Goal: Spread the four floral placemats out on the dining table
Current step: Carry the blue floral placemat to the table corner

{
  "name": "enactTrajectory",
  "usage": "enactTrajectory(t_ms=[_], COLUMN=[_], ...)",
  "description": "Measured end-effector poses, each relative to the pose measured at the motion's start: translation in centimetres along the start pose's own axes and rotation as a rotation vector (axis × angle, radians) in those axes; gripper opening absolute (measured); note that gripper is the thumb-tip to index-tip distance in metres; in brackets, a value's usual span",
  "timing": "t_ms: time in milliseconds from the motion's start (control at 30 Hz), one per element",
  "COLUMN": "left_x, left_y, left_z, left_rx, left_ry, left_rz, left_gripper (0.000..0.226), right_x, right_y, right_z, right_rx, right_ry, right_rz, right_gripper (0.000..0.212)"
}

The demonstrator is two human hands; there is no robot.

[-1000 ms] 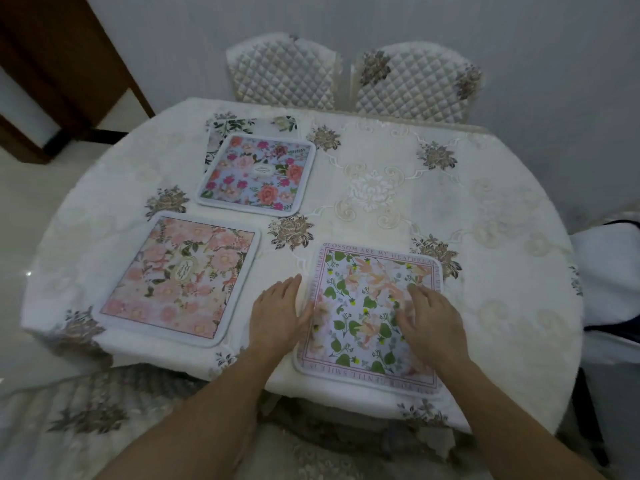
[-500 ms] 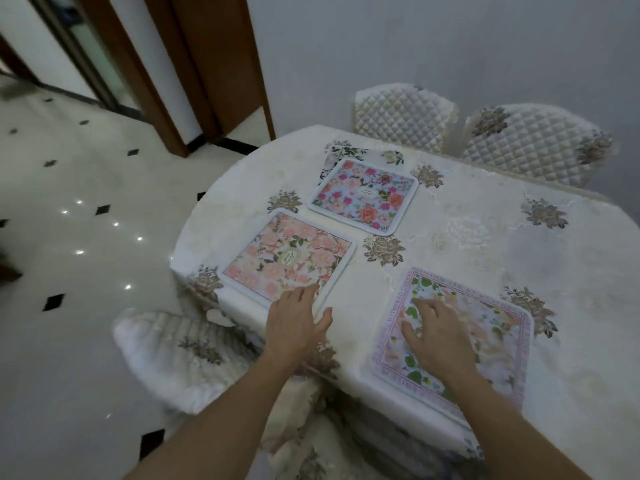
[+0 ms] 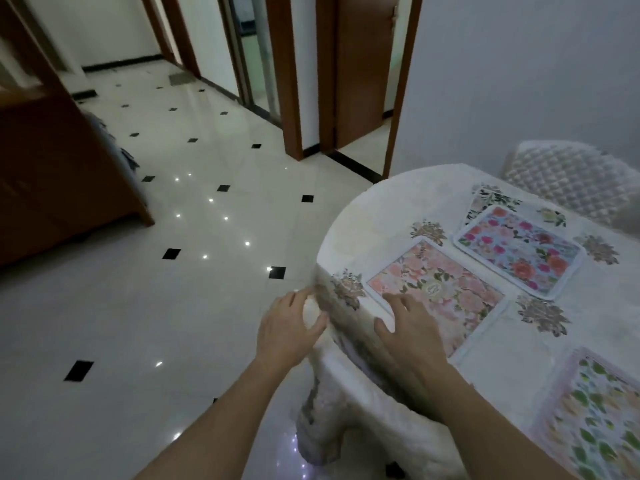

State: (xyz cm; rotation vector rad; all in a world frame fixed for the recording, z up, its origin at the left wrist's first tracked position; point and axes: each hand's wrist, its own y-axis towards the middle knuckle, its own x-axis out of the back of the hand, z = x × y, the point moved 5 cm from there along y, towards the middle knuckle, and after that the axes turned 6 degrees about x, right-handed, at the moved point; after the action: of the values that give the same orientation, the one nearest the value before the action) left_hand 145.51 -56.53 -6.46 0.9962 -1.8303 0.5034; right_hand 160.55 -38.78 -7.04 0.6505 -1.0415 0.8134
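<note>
The right hand (image 3: 408, 336) lies palm down on the near corner of the pink rose placemat (image 3: 440, 292), its fingers (image 3: 398, 301) spread apart and flat, clamped on nothing; the thumb points toward the desk's edge. The left hand (image 3: 287, 336) is off the desk's side, just beside the hanging tablecloth (image 3: 349, 375); its fingers (image 3: 294, 299) are loosely apart and lightly curled, the thumb touching or nearly touching the cloth, and I cannot tell whether it pinches any fabric.

The desk (image 3: 377, 209) is round and draped in a white cloth with brownish flower motifs. Beyond the right fingers, past the far edge of the pink mat, lies the blue placemat with red and pink flowers (image 3: 519, 251), close to the pink one but apart from it; under the blue mat's far edge a fourth placemat with dark green leaves (image 3: 491, 199) pokes out, mostly covered. To the right of the right hand and nearer the person, the green leaf placemat (image 3: 595, 410) lies flat near the desk's edge, well apart from both hands.

Behind the blue mat stands a quilted white chair back (image 3: 571, 178); to the left of the left fingers stretches a glossy tiled floor (image 3: 173, 271) with small black diamond insets, leading to wooden door frames (image 3: 294, 81).
</note>
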Motion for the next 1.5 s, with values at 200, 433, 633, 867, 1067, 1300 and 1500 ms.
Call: enactTrajectory(t_ms=[200, 433, 633, 867, 1067, 1300, 1500], left_x=[6.9, 12.9, 14.9, 16.9, 16.7, 14.2, 10.3], left_y=[2.8, 5.7, 10.7, 22.3, 36.2, 49.5, 60.6], left_z=[12.8, 22.8, 29.1, 33.5, 34.1, 31.2, 28.2], left_rx=[0.097, 0.188, 0.244, 0.229, 0.17, 0.028, -0.169], left_ry=[-0.037, -0.015, -0.004, 0.049, 0.097, 0.093, 0.115], left_rz=[-0.09, -0.096, -0.082, -0.104, -0.055, 0.025, 0.054], left_gripper=[0.068, 0.071, 0.06, 0.059, 0.06, 0.06, 0.061], right_x=[-5.2, -8.7, -12.0, -16.2, -17.9, -16.9, -16.9], right_y=[6.7, 12.9, 20.0, 31.7, 43.5, 53.2, 60.4], right_z=[13.6, 25.2, 30.8, 34.2, 34.1, 30.2, 25.3], right_rx=[0.118, 0.232, 0.307, 0.314, 0.257, 0.133, -0.019], right_ry=[0.073, 0.091, 0.112, 0.104, 0.109, 0.047, 0.009], right_rz=[0.026, 0.009, 0.056, 0.063, 0.044, 0.005, -0.028], right_gripper=[0.06, 0.055, 0.053, 0.054, 0.054, 0.055, 0.055])
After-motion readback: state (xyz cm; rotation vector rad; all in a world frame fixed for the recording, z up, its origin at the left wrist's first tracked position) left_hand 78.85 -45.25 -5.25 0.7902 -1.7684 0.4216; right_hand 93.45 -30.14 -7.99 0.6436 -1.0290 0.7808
